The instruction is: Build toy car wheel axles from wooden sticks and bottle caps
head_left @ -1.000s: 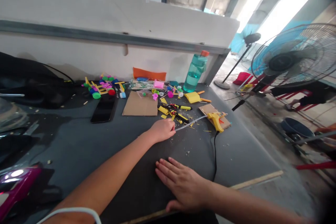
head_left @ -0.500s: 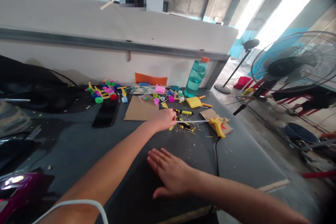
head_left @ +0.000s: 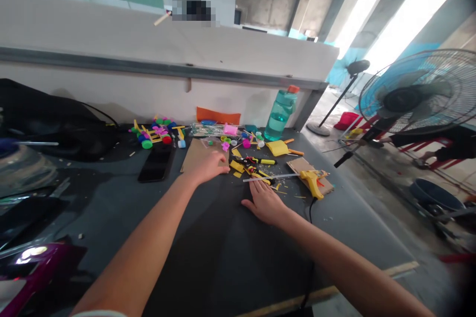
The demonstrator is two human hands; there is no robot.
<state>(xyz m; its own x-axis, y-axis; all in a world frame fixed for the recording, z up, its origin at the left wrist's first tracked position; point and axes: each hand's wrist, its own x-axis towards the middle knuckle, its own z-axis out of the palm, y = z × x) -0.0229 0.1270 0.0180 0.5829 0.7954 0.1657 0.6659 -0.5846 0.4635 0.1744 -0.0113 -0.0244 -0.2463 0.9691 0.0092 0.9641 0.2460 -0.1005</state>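
My left hand hovers over or rests on a piece of brown cardboard, thumb apart from the curved fingers, nothing seen in it. My right hand lies flat on the dark table, fingers extended towards yellow scraps and crumbs. Just above its fingertips runs a whitish glue stick, sticking out of the back of a yellow glue gun. That glue gun lies on a second cardboard piece. Between the hands and the back wall are yellow-and-black hand tools and yellow scraps.
A teal water bottle stands at the back right. Small toy-like assemblies with coloured caps sit behind a black phone. At left are a black bag and a shiny purple object. A fan stands beyond the table.
My left hand has let go of the glue stick and drawn back left over the cardboard. My right hand has moved forward and right, up to the scraps beside the glue stick.
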